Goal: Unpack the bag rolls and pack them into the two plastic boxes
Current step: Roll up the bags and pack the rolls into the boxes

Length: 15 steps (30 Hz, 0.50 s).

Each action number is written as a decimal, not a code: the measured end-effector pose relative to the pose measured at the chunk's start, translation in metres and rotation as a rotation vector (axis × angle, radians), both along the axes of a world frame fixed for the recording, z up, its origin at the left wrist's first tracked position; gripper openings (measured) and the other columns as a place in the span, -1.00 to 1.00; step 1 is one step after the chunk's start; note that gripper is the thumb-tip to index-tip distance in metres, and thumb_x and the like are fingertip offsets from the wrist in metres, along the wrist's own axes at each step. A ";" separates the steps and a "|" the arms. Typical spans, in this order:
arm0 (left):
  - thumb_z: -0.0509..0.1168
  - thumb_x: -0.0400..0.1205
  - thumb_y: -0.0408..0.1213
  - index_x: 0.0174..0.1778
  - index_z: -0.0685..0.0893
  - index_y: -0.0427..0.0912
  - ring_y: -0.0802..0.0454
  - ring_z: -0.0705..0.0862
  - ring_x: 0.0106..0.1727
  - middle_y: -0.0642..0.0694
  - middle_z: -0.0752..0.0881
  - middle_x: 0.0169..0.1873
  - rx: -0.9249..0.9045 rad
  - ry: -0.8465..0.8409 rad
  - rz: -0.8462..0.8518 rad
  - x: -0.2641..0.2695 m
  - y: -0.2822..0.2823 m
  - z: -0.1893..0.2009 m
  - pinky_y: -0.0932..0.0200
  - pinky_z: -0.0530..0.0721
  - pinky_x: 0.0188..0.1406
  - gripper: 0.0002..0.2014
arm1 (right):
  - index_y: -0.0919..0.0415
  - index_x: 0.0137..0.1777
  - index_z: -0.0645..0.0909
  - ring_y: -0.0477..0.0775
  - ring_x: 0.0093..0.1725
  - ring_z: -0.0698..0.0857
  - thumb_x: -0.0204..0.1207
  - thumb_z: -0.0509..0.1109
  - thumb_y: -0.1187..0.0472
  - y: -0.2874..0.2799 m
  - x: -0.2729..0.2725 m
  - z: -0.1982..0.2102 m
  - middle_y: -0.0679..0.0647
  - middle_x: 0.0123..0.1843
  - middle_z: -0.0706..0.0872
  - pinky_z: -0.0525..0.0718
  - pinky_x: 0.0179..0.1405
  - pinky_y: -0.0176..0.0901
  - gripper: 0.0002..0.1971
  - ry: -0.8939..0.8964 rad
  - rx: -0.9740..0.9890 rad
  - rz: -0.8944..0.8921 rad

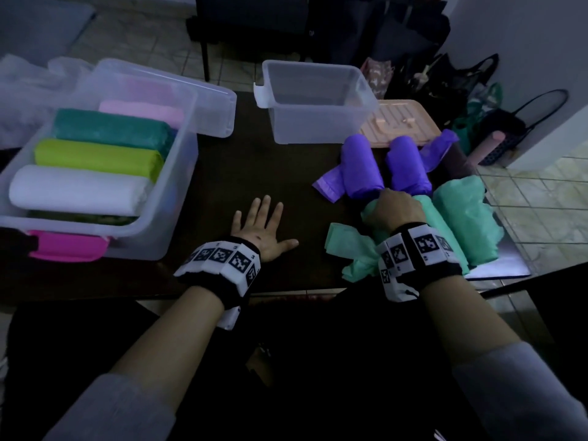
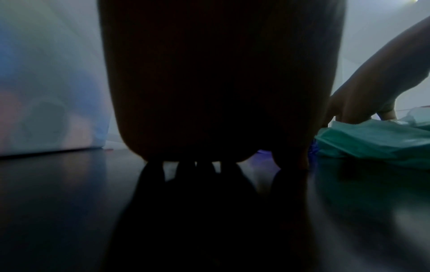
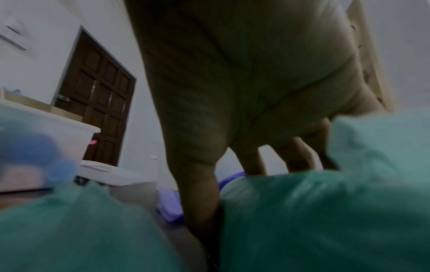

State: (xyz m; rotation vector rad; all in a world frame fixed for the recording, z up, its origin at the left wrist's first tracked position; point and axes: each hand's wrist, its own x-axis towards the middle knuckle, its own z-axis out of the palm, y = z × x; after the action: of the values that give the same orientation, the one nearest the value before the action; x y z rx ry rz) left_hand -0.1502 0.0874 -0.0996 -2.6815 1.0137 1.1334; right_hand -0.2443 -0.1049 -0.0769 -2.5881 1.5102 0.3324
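Note:
My left hand (image 1: 264,230) lies flat and open on the dark table (image 1: 254,173), palm down; in the left wrist view it is a dark shape (image 2: 209,92). To its right, my right hand (image 1: 396,208) grips the far end of a mint green bag roll (image 1: 437,218), thumb down one side (image 3: 200,193) and fingers over the top. A second mint roll (image 1: 467,218) lies beside it. Two purple rolls (image 1: 361,170) (image 1: 407,167) lie just beyond. The left clear box (image 1: 165,224) holds white, lime, teal and pink rolls. The smaller clear box (image 1: 315,125) behind is empty.
A peach lid (image 1: 397,122) lies right of the empty box, and a clear lid (image 1: 216,106) leans behind the full one. A loose mint bag tail (image 1: 350,249) trails near the table's front edge. Dark bags (image 1: 461,84) stand on the tiled floor at the right.

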 end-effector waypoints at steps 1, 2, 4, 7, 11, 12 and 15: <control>-0.03 0.64 0.28 0.61 -0.37 0.02 -0.02 -0.45 0.60 -0.04 -0.48 0.58 0.000 0.000 0.002 0.000 0.000 0.000 -0.16 -0.33 0.56 -0.18 | 0.27 0.40 0.49 0.32 0.35 0.56 0.52 0.34 0.09 0.003 0.000 0.001 0.30 0.38 0.56 0.55 0.20 0.05 -0.52 0.000 0.003 0.028; -0.03 0.64 0.28 0.61 -0.37 0.02 -0.02 -0.45 0.60 -0.04 -0.48 0.58 -0.001 0.002 0.003 0.001 0.000 0.000 -0.17 -0.33 0.56 -0.17 | 0.26 0.37 0.52 0.30 0.31 0.59 0.50 0.36 0.08 0.006 0.000 0.002 0.27 0.34 0.59 0.56 0.17 0.03 -0.53 -0.006 -0.006 0.050; -0.02 0.63 0.28 0.61 -0.37 0.02 -0.03 -0.45 0.60 -0.04 -0.48 0.58 -0.004 0.008 0.005 0.001 0.000 -0.001 -0.17 -0.33 0.56 -0.17 | 0.28 0.36 0.50 0.30 0.28 0.62 0.49 0.37 0.10 0.010 0.000 0.003 0.26 0.31 0.62 0.56 0.15 0.04 -0.54 -0.022 -0.026 0.084; -0.03 0.63 0.28 0.61 -0.37 0.02 -0.03 -0.45 0.60 -0.04 -0.47 0.58 -0.009 0.005 0.003 0.000 0.001 -0.001 -0.17 -0.32 0.56 -0.17 | 0.33 0.39 0.42 0.33 0.31 0.59 0.51 0.36 0.19 0.011 0.000 0.005 0.31 0.34 0.59 0.54 0.20 0.08 -0.53 -0.066 -0.005 0.108; -0.03 0.63 0.29 0.61 -0.37 0.02 -0.02 -0.44 0.60 -0.04 -0.47 0.58 -0.020 0.004 0.003 0.001 0.002 -0.003 -0.16 -0.33 0.56 -0.17 | 0.42 0.39 0.36 0.35 0.34 0.56 0.46 0.46 0.18 0.000 -0.005 0.009 0.38 0.35 0.56 0.52 0.23 0.07 -0.42 -0.160 0.085 0.080; -0.04 0.63 0.30 0.61 -0.37 0.02 -0.02 -0.44 0.60 -0.04 -0.47 0.58 -0.023 0.004 0.002 0.001 0.002 -0.003 -0.16 -0.33 0.56 -0.17 | 0.45 0.41 0.31 0.35 0.37 0.53 0.44 0.50 0.13 -0.003 -0.007 0.011 0.40 0.38 0.53 0.49 0.26 0.05 -0.33 -0.178 0.113 0.058; -0.03 0.62 0.30 0.61 -0.37 0.02 -0.02 -0.45 0.60 -0.04 -0.47 0.58 -0.023 0.009 -0.001 0.002 0.002 -0.003 -0.17 -0.33 0.56 -0.17 | 0.50 0.52 0.14 0.36 0.52 0.33 0.37 0.53 -0.09 -0.009 -0.013 0.019 0.44 0.52 0.32 0.31 0.45 0.07 -0.04 -0.161 0.120 -0.001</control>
State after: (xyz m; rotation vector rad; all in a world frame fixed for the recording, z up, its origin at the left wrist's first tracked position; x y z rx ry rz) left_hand -0.1484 0.0891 -0.1031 -2.6963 1.0354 1.1411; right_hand -0.2577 -0.1141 -0.0579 -2.4569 1.3931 0.2022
